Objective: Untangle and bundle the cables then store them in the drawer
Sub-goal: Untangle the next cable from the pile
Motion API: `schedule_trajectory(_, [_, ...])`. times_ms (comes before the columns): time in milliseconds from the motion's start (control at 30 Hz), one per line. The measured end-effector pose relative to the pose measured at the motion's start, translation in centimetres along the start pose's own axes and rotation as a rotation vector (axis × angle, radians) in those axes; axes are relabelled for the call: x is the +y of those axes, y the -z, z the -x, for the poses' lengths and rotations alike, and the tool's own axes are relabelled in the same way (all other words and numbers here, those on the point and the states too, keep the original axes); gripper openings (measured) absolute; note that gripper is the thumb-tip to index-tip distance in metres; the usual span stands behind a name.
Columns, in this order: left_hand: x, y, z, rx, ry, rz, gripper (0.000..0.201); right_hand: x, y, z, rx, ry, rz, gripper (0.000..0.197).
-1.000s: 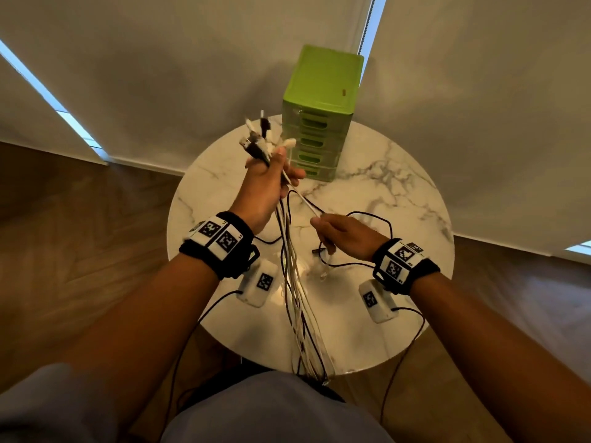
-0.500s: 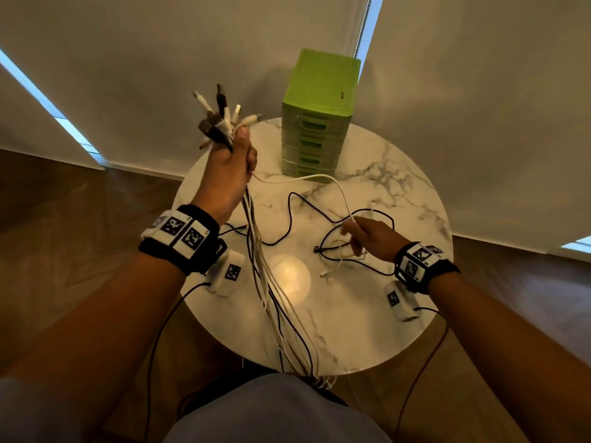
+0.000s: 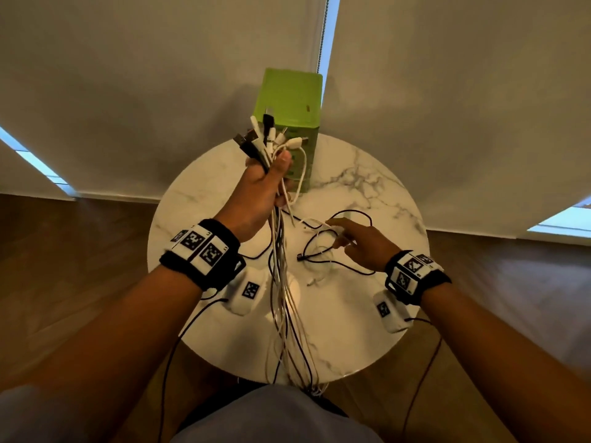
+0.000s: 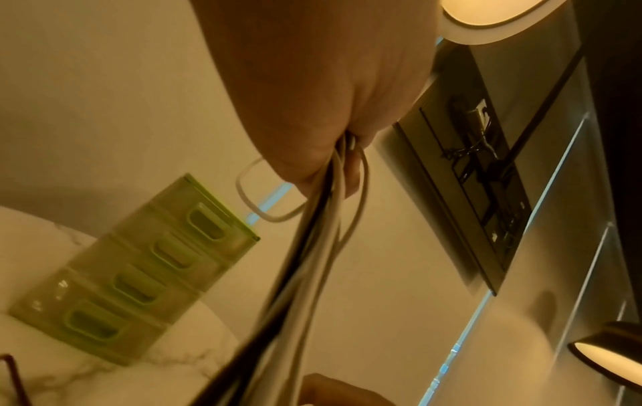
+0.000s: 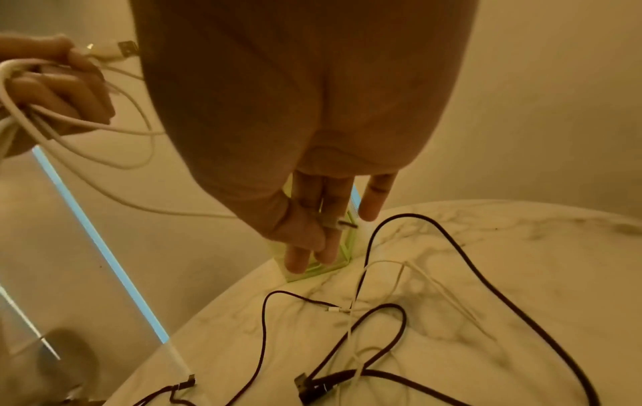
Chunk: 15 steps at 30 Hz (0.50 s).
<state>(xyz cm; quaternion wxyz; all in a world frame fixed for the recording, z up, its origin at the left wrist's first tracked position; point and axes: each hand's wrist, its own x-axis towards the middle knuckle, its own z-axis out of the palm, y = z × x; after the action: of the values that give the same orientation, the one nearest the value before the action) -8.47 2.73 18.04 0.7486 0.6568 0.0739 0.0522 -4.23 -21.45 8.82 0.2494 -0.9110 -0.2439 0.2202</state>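
Note:
My left hand point(image 3: 271, 180) is raised above the round marble table point(image 3: 377, 193) and grips a bundle of white and black cables point(image 3: 281, 282). Their connectors point(image 3: 268, 135) fan out above the fist, and the strands hang down past the table's near edge. The same bundle point(image 4: 312, 247) shows in the left wrist view. My right hand point(image 3: 335, 231) hovers low over loose black and white cables point(image 3: 319, 254) lying on the table. In the right wrist view its thumb and fingers pinch a small connector point(image 5: 342, 224) on a white cable that runs to my left hand point(image 5: 59, 90). A green drawer unit point(image 3: 291, 97), all drawers closed, stands at the table's far edge.
White marker-tagged camera modules point(image 3: 248, 292) point(image 3: 390, 314) hang under both wrists, trailing thin black wires off the table. A long black cable point(image 5: 486, 288) loops across the marble. Roller blinds stand behind the table, with wooden floor around it and my lap at the near edge.
My left hand has carried the bundle to the right, in front of the drawer unit. The white cable between the two hands now hangs shorter. My right hand stayed over the loose cables.

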Motion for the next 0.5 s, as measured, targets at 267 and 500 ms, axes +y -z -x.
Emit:
schedule_trajectory(267, [-0.4,-8.3,1.7,-0.304,0.093,0.227,0.015,2.5,0.1,4.3,0.262,-0.137,-0.027,0.043])
schedule_trajectory(500, [-3.1,-15.3,3.3,-0.518,0.119,0.140,0.021,2.8,0.2,13.1,0.444,-0.024,-0.032,0.080])
